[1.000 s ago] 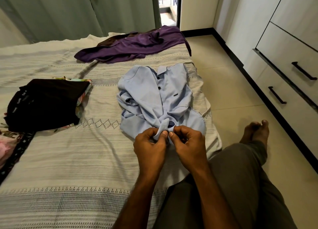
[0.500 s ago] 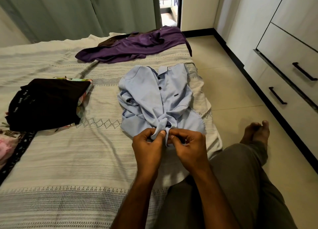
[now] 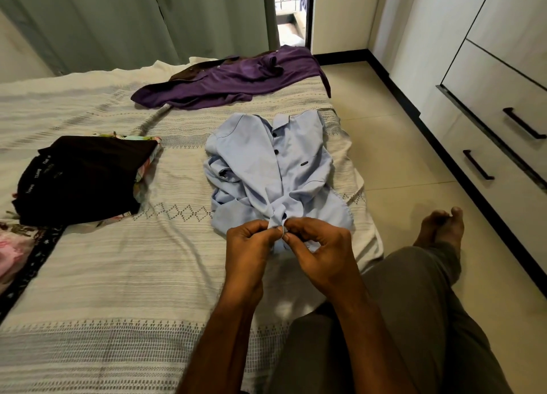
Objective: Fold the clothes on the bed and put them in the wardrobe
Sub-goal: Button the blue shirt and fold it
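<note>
A light blue shirt [image 3: 266, 168] lies face up on the bed [image 3: 118, 275], collar pointing away from me, near the bed's right edge. My left hand [image 3: 248, 251] and my right hand [image 3: 319, 254] meet at the shirt's near hem, each pinching the front placket fabric by a dark button. A purple garment [image 3: 231, 80] lies spread at the bed's far side. A folded black garment [image 3: 83, 174] tops a small pile on the left. The wardrobe [image 3: 503, 97] with black-handled drawers stands at the right.
My leg in grey trousers [image 3: 414, 319] hangs off the bed's right edge over the tiled floor [image 3: 384, 145], foot near the wardrobe base. Patterned pink clothes [image 3: 14, 245] sit at the far left edge. Green curtains [image 3: 133, 18] hang behind the bed.
Both hands stayed at the shirt's lower placket, fingers shifting slightly as they work the fabric around the button. The shirt's lower part bunched a little more.
</note>
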{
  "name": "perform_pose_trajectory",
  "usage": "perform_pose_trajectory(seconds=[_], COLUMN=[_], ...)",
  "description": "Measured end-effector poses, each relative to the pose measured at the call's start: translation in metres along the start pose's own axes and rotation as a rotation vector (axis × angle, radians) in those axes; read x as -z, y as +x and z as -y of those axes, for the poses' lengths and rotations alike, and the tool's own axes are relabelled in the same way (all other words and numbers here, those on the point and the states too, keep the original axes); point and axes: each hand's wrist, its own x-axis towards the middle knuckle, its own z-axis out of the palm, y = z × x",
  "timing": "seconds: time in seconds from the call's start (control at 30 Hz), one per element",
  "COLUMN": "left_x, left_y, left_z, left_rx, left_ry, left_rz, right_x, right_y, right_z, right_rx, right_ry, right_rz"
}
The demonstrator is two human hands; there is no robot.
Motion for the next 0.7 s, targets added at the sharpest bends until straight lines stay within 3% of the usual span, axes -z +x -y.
perform_pose_trajectory(seconds=[0.4, 0.57, 0.7], left_x=[0.000, -0.008, 0.002], left_y=[-0.006, -0.005, 0.000], left_z=[-0.004, -0.008, -0.011], left_rx=[-0.071, 0.167, 0.245], left_ry=[0.082, 0.000, -0.048], left_rz=[0.031, 0.071, 0.198], right_x=[0.001, -0.002, -0.001], right_y=[-0.002, 0.000, 0.000], right_z=[0.000, 0.000, -0.002], right_rx=[0.028, 0.066, 0.052], right_ry=[0.003, 0.012, 0.054], right_rz=[-0.033, -0.095, -0.089])
